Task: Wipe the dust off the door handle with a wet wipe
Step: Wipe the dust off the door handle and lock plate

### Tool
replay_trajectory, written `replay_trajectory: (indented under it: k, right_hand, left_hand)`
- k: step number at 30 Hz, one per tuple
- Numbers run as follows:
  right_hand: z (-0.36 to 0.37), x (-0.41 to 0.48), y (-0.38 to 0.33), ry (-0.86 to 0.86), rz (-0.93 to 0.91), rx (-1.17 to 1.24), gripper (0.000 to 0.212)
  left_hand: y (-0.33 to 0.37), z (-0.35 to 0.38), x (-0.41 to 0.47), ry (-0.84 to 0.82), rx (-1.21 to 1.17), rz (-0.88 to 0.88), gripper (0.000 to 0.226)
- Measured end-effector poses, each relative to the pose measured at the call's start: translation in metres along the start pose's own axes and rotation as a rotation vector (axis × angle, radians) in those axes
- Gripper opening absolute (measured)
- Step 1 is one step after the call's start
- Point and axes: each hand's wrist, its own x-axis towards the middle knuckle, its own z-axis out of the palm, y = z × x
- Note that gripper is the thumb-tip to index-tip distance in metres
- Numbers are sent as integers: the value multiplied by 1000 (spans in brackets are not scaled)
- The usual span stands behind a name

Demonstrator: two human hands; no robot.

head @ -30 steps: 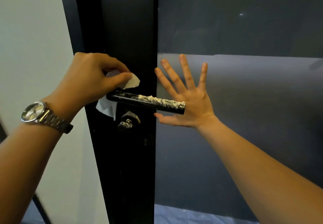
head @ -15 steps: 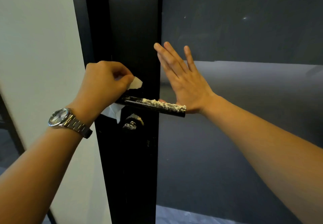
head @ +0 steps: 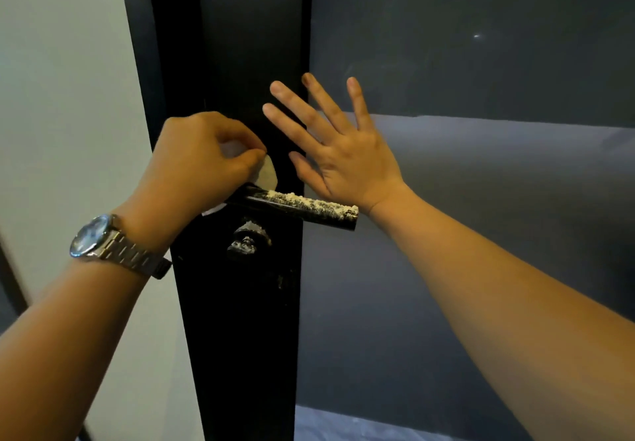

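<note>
A black lever door handle (head: 302,208) sticks out to the right from a black door frame (head: 240,320), its top coated with pale dust. My left hand (head: 199,165) pinches a white wet wipe (head: 266,174) at the handle's inner end, by the frame. My right hand (head: 338,152) is flat with fingers spread against the dark door surface just above and behind the handle's outer end.
A dusty round lock knob (head: 248,239) sits below the handle on the frame. A light wall (head: 65,97) lies to the left, and a dark glass panel (head: 481,62) fills the right. A wristwatch (head: 103,241) is on my left wrist.
My right hand has shifted left and up, fingers spreading wider over the frame's edge. My left hand with the wipe stays at the handle's inner end. The view has drifted slightly.
</note>
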Motion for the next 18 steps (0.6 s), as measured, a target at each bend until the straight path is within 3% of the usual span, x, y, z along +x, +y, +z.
replay_trajectory:
  k: [5,13,18]
  right_hand:
    - [1,1,-2,14,4,-42,51]
    - [2,0,-1,37,8,-64,51]
    - [3,0,-1,40,11,-54,51]
  left_hand:
    - [-4,2,-6,28,-39,-250,21]
    - [11,-9,-33,34,0,-38,23]
    - [19,-37,-39,-132,41,13,22]
